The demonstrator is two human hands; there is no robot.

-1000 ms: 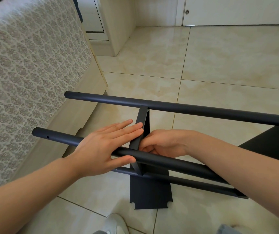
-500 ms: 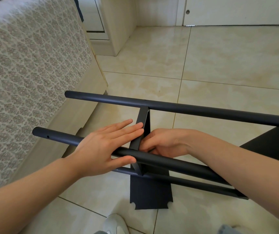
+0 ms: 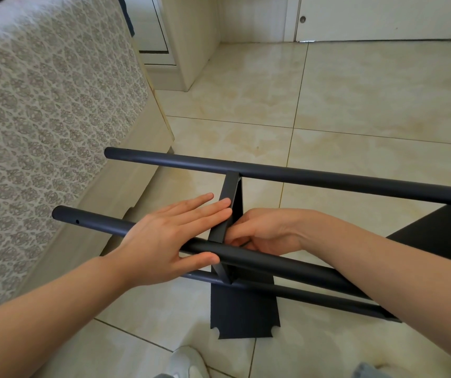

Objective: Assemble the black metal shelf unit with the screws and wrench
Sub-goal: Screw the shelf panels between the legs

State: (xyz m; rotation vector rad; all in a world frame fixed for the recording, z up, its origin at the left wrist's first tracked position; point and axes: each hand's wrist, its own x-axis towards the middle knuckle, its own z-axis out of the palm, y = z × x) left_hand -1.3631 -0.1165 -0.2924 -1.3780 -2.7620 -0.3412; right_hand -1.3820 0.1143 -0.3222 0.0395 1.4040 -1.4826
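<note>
The black metal shelf unit (image 3: 246,309) lies on its side on the floor in front of me. My left hand (image 3: 164,241) is spread flat with straight fingers over the near tube (image 3: 96,222), its fingertips touching the folded edge of the upright shelf panel (image 3: 231,186). My right hand (image 3: 268,230) is curled at that same joint, and I cannot tell whether it pinches anything. The far tube (image 3: 328,179), round and matte, crosses towards 3 o'clock, where a second dark panel (image 3: 437,227) shows. Glossy cream marbled floor tiles (image 3: 369,105) run to 12 o'clock. A mattress (image 3: 41,118) in grey patterned fabric fills 9 to 10 o'clock, a pale door (image 3: 382,17) sits at 1 o'clock, and a white shoe (image 3: 188,361) at 6 o'clock.
</note>
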